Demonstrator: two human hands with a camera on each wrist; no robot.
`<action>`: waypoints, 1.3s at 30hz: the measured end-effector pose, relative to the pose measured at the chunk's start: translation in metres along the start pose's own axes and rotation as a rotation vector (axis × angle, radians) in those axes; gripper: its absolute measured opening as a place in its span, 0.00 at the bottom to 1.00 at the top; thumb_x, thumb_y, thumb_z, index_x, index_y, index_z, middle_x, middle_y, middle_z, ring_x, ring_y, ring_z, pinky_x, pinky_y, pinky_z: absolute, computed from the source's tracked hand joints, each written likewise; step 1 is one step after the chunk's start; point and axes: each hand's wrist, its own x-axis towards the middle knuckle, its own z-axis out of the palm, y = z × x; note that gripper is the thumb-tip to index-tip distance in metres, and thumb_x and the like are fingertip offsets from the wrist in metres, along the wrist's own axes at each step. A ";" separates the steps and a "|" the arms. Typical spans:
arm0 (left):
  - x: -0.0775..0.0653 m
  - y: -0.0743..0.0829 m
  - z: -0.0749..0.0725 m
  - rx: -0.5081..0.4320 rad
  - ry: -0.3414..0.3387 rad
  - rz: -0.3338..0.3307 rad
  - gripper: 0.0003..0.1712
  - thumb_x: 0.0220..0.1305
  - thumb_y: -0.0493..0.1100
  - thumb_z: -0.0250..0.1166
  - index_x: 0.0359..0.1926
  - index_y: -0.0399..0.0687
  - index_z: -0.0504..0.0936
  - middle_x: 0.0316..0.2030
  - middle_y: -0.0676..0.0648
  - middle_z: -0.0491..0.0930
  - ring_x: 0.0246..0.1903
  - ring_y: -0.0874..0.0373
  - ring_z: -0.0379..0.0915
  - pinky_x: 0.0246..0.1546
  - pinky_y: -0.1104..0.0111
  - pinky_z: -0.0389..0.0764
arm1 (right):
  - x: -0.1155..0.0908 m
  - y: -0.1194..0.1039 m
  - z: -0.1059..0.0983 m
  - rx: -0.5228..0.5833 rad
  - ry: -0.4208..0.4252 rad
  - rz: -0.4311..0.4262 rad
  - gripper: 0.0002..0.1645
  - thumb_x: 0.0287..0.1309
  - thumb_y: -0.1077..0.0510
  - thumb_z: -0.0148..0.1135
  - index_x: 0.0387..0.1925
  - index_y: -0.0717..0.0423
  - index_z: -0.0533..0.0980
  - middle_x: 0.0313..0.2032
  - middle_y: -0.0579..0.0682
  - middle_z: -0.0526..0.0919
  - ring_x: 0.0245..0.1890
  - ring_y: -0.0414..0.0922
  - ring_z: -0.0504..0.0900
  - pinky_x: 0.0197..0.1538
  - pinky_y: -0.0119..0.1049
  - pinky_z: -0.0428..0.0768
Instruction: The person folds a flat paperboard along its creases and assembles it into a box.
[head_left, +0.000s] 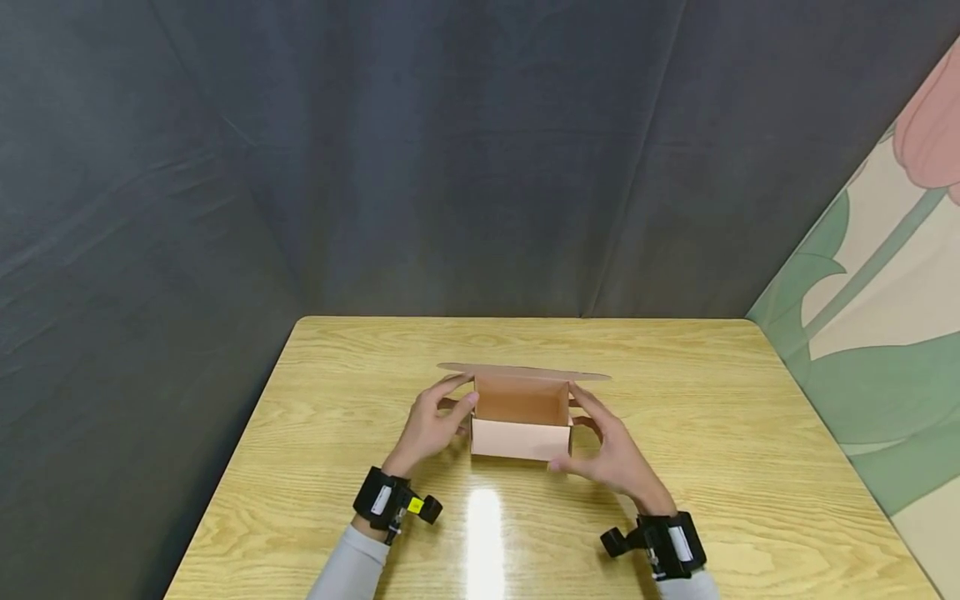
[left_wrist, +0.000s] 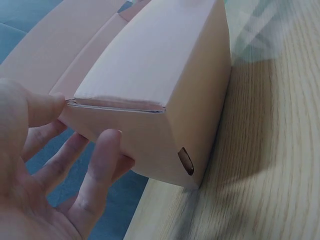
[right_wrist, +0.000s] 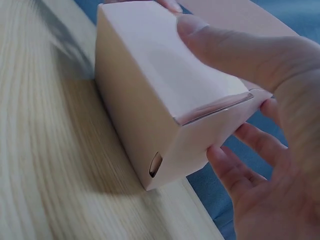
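Observation:
A small pinkish cardboard box (head_left: 521, 440) sits near the middle of the table, its inside showing and its lid (head_left: 525, 372) raised at the far side. My left hand (head_left: 431, 427) holds the box's left end, the thumb at the top edge and the fingers spread along the side panel (left_wrist: 145, 135). At the opposite end my right hand (head_left: 621, 460) grips the box, with its thumb (right_wrist: 225, 52) over the front panel and its fingers (right_wrist: 227, 167) against the right side. A small slot (left_wrist: 185, 161) shows low on the front panel in the left wrist view.
The wood-grain table (head_left: 360, 375) runs back to a dark grey curtain (head_left: 450, 167). A cloth with a tulip pattern (head_left: 885, 375) hangs at the right. Black wrist cameras (head_left: 382, 500) are strapped on both wrists.

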 end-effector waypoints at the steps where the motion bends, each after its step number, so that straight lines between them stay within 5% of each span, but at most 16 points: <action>1: 0.000 0.000 0.000 0.007 0.005 0.000 0.27 0.80 0.45 0.63 0.75 0.49 0.75 0.75 0.42 0.72 0.50 0.42 0.87 0.36 0.50 0.92 | 0.000 0.000 0.000 -0.011 -0.006 -0.004 0.76 0.40 0.56 0.92 0.86 0.44 0.53 0.82 0.56 0.61 0.73 0.56 0.70 0.69 0.32 0.79; 8: 0.003 -0.004 -0.001 0.041 0.021 -0.006 0.27 0.81 0.47 0.62 0.75 0.52 0.76 0.74 0.45 0.74 0.48 0.46 0.87 0.34 0.52 0.92 | 0.003 -0.002 0.003 -0.127 -0.024 -0.033 0.81 0.37 0.60 0.92 0.87 0.51 0.49 0.83 0.60 0.58 0.73 0.62 0.71 0.69 0.49 0.81; 19: 0.003 -0.005 -0.002 0.106 -0.017 0.065 0.29 0.81 0.48 0.62 0.78 0.53 0.73 0.75 0.44 0.73 0.47 0.46 0.88 0.38 0.57 0.91 | 0.003 -0.003 0.001 -0.137 -0.003 -0.069 0.78 0.39 0.62 0.91 0.86 0.52 0.51 0.78 0.61 0.66 0.65 0.63 0.77 0.63 0.50 0.85; 25: -0.001 -0.002 -0.003 0.145 -0.142 0.053 0.47 0.71 0.55 0.72 0.84 0.60 0.60 0.80 0.47 0.64 0.57 0.48 0.82 0.47 0.66 0.89 | 0.000 0.000 -0.003 -0.041 -0.019 -0.025 0.77 0.43 0.59 0.90 0.86 0.47 0.51 0.77 0.58 0.66 0.66 0.61 0.74 0.65 0.40 0.83; 31: -0.006 0.001 -0.005 0.288 -0.241 0.018 0.73 0.47 0.66 0.86 0.85 0.77 0.47 0.83 0.56 0.55 0.59 0.54 0.78 0.42 0.68 0.86 | -0.001 0.004 -0.006 0.076 -0.031 0.012 0.74 0.46 0.60 0.89 0.86 0.45 0.52 0.78 0.56 0.65 0.65 0.59 0.72 0.64 0.28 0.79; 39: -0.007 0.001 -0.004 0.313 -0.216 0.026 0.71 0.49 0.62 0.86 0.86 0.72 0.50 0.82 0.55 0.59 0.57 0.53 0.80 0.40 0.69 0.86 | 0.001 0.009 -0.006 0.042 -0.031 0.063 0.68 0.49 0.57 0.87 0.84 0.40 0.55 0.76 0.52 0.68 0.64 0.52 0.72 0.63 0.34 0.80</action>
